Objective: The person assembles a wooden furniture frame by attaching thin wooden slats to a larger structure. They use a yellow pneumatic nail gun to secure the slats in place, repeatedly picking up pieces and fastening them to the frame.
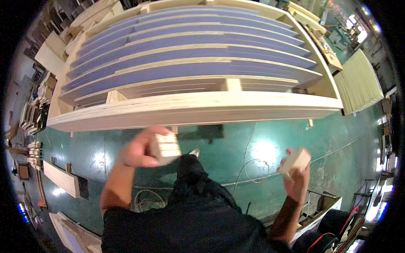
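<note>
Two small pale wooden blocks (165, 147) sit stacked in the left hand (141, 149), fingers wrapped around them; the right hand (297, 177) pinches another pale wooden block (296, 161), both held above the green floor (236, 147). They look light, rigid and dry, best gripped across flat opposite faces.

Left hand (141, 148) blurred, its grip hiding part of the wooden blocks (166, 148)

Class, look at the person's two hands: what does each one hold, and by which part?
The left hand grips a small stack of wooden blocks by one end. The right hand holds a single wooden block by its lower end.
</note>
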Available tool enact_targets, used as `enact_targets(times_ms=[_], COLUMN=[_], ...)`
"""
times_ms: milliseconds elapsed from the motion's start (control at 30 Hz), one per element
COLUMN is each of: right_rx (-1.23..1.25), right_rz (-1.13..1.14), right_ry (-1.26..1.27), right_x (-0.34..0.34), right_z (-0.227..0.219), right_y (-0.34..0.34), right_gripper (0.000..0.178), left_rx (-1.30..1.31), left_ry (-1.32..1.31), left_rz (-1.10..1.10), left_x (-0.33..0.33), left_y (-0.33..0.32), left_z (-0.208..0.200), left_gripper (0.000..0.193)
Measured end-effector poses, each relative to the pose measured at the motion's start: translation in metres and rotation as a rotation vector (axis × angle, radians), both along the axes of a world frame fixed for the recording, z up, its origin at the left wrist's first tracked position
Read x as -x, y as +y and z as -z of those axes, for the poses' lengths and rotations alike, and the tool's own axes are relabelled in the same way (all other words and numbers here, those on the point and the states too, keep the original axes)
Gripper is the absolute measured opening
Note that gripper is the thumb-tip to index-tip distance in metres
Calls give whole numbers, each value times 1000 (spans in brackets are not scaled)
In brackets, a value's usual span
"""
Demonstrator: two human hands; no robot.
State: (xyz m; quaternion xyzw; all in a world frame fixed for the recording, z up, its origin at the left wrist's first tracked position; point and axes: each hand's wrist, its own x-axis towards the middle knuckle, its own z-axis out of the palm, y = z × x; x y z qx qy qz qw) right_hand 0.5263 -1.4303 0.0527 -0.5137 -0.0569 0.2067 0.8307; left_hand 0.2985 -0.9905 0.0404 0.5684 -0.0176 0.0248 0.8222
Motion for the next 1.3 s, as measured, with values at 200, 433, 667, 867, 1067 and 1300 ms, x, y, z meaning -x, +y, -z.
enact_targets(times_ms=[200, 433, 667, 867, 1067, 1300], right_rx=[987, 1582, 1688, 1640, 1746, 1714], right_rz=[-243, -418, -472, -518, -555, -327], right_ry=[-782, -904, -916, -1044, -946, -869], right_x=[-112, -153, -142, -154, -139, -135], right_z=[-61, -16, -18, 2, -22, 3], right_y=[253, 302, 306, 308, 317, 316], right_gripper=[59, 61, 59, 61, 65, 48], left_rx=[-1015, -1554, -1553, -1584, -1637, -1659], left_ry=[508, 721, 963, 999, 1146, 1127], left_rz=[-681, -654, -473, -444, -516, -567], left_x=[15, -11, -18, -9, -20, -19], left_y=[153, 234, 259, 253, 251, 239], left_z=[-55, -29, -28, -24, -12, -15], left_gripper=[71, 55, 52, 62, 80, 83])
